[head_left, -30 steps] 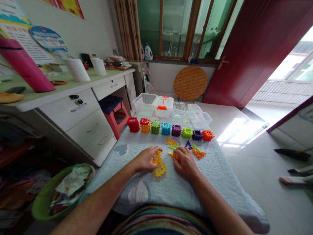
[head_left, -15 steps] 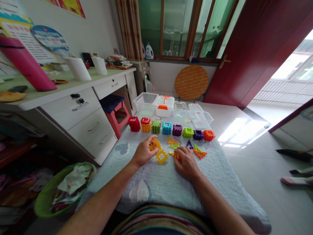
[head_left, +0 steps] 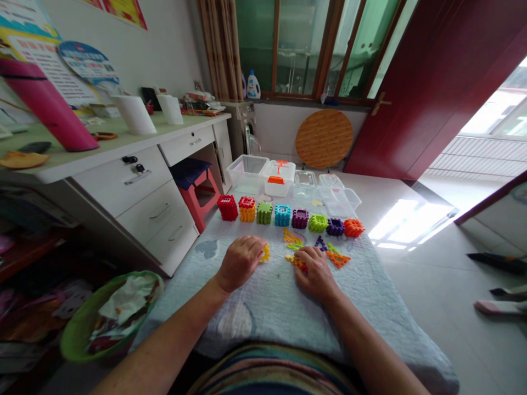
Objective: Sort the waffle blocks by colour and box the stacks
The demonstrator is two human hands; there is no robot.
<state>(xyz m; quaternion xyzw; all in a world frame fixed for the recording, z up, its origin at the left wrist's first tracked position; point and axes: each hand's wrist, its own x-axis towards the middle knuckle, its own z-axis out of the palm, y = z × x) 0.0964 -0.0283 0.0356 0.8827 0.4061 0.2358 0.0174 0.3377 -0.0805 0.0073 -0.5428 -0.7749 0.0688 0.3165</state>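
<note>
My left hand (head_left: 242,260) is closed around yellow interlocking building pieces (head_left: 265,253); only one notched edge shows past the fingers. Curled over a small group of yellow and red interlocking pieces (head_left: 297,263) on the cloth, my right hand (head_left: 315,271) hides most of them. Just beyond it lie triangular pieces: orange-yellow (head_left: 292,236), lime (head_left: 294,246), purple (head_left: 320,243) and orange (head_left: 339,259). Farther back, several stacks of notched square pieces stand in a row, from a red stack (head_left: 228,208) through a blue one (head_left: 282,215) to an orange one (head_left: 354,227).
Behind the row are an open clear bin (head_left: 247,171), a clear box with an orange latch (head_left: 279,178) and clear lids (head_left: 345,202). A white desk (head_left: 123,181) and a green waste basket (head_left: 69,334) flank the cloth-covered table (head_left: 280,323) on the left.
My left hand has turned over and closed around the yellow pieces, drawing the lower square up from where it hung near the cloth. My right hand has stayed in place.
</note>
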